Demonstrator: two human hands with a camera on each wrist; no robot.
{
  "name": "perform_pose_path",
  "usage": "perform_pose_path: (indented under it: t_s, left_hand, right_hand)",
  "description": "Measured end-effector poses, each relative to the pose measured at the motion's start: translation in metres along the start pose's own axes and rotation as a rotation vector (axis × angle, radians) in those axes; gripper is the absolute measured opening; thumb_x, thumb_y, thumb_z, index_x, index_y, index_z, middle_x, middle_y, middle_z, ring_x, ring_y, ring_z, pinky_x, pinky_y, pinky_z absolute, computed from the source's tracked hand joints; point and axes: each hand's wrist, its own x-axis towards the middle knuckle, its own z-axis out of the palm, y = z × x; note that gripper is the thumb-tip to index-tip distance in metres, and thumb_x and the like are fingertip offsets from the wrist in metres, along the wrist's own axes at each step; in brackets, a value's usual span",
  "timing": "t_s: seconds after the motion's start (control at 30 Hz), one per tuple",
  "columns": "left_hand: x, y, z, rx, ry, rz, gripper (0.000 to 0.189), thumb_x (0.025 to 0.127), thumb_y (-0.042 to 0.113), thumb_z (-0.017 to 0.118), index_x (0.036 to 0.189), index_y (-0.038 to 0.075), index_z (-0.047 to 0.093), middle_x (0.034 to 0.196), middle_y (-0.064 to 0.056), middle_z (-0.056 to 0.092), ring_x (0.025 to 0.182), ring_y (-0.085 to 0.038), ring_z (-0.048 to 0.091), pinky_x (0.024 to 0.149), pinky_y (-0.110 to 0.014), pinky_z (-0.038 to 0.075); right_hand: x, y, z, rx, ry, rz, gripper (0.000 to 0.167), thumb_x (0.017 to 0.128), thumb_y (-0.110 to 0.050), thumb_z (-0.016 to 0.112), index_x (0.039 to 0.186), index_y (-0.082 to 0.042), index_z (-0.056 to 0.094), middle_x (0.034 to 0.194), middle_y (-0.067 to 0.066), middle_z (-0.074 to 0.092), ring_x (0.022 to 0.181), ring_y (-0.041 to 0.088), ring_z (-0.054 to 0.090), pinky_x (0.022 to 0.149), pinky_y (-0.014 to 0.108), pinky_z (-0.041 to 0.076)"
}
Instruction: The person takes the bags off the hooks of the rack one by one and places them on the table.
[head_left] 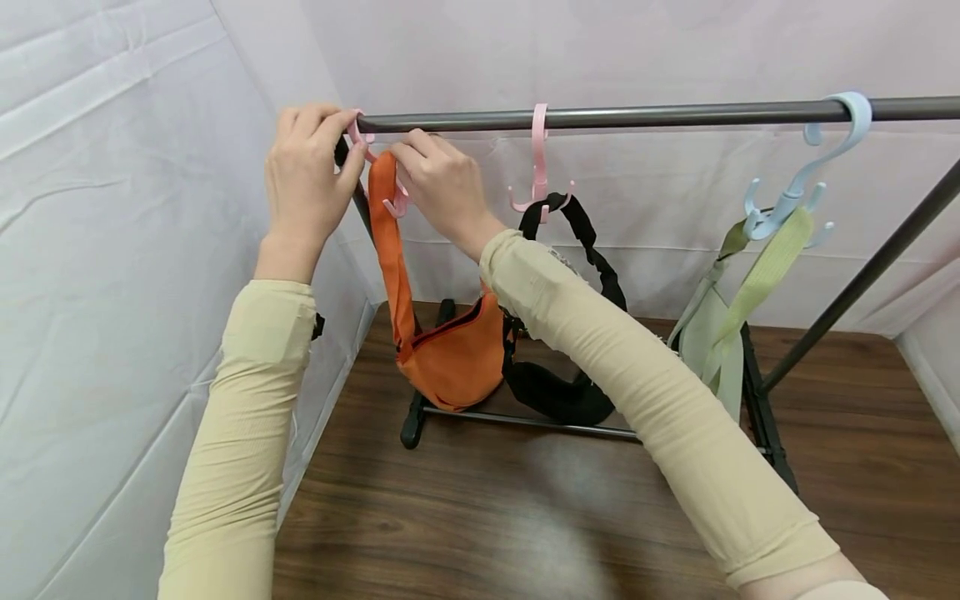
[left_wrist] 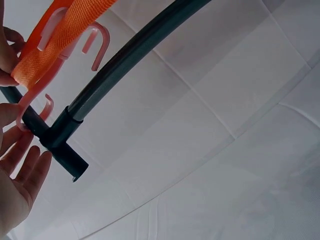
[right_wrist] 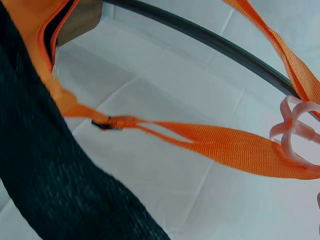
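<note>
At the left end of a dark metal rail (head_left: 465,122), my left hand (head_left: 303,179) pinches the curved top of a pink multi-prong hook (head_left: 400,200). In the left wrist view that hook (left_wrist: 45,80) curls round the rail beside a tee joint (left_wrist: 62,132). My right hand (head_left: 446,183) grips the upper loop of an orange strap (head_left: 388,225), its fingertips partly hidden. The strap passes over the hook's prongs, and below it hangs an orange waist bag (head_left: 453,354) with its zip partly undone. In the right wrist view the strap (right_wrist: 230,147) runs to the prongs.
A second pink hook (head_left: 539,154) on the rail carries a black bag (head_left: 558,396). Further right, a light blue hook (head_left: 806,175) holds a pale green bag (head_left: 712,333). The rack's slanted leg (head_left: 862,279) stands at right. White fabric walls (head_left: 135,250) surround the wooden floor (head_left: 480,517).
</note>
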Motion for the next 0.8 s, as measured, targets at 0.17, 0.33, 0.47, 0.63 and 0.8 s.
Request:
perform_pose_path:
  t_s: [0.17,0.33,0.47,0.63,0.8]
  left_hand:
    - [0.000,-0.001,0.000,0.005,0.010,0.008,0.027,0.089,0.015,0.054,0.110,0.002,0.065,0.104,-0.013,0.061,0.095,-0.032,0.049,0.075,-0.043,0.044]
    - [0.001,-0.002,0.001,0.005,0.007,0.024,0.026,0.088,0.012,0.054,0.110,0.002,0.065,0.103,-0.013,0.062,0.096,-0.032,0.049,0.078,-0.043,0.045]
    - [0.000,-0.004,0.002,-0.001,0.017,0.035,0.026,0.088,0.009,0.052,0.108,0.001,0.065,0.103,-0.013,0.062,0.095,-0.032,0.049,0.077,-0.044,0.045]
    - [-0.001,-0.005,0.004,-0.015,0.033,0.050,0.026,0.087,0.007,0.050,0.108,0.001,0.065,0.102,-0.013,0.062,0.096,-0.032,0.049,0.079,-0.044,0.044]
    - [0.000,-0.004,0.005,0.000,0.039,0.074,0.026,0.088,0.008,0.049,0.108,0.000,0.065,0.101,-0.014,0.061,0.096,-0.032,0.049,0.078,-0.043,0.045]
  right_hand:
    - [0.004,0.000,-0.006,-0.040,0.025,-0.069,0.028,0.093,-0.005,0.041,0.096,-0.005,0.069,0.087,0.004,0.063,0.079,0.018,0.061,0.067,0.025,0.052]
    - [0.007,0.008,-0.014,-0.053,0.023,-0.178,0.035,0.096,0.000,0.033,0.100,-0.001,0.067,0.089,0.008,0.061,0.081,0.019,0.062,0.067,0.025,0.053]
    - [0.006,0.019,-0.017,-0.086,0.000,-0.292,0.035,0.097,0.000,0.030,0.102,0.003,0.065,0.090,0.011,0.059,0.079,0.021,0.062,0.067,0.025,0.053]
    - [0.002,0.030,-0.018,-0.149,0.005,-0.387,0.035,0.097,0.000,0.031,0.102,0.005,0.065,0.091,0.012,0.059,0.077,0.022,0.061,0.066,0.026,0.053]
    - [0.001,0.035,-0.021,-0.145,0.025,-0.403,0.035,0.097,-0.001,0.031,0.101,0.005,0.065,0.091,0.013,0.058,0.076,0.022,0.061,0.067,0.026,0.053]
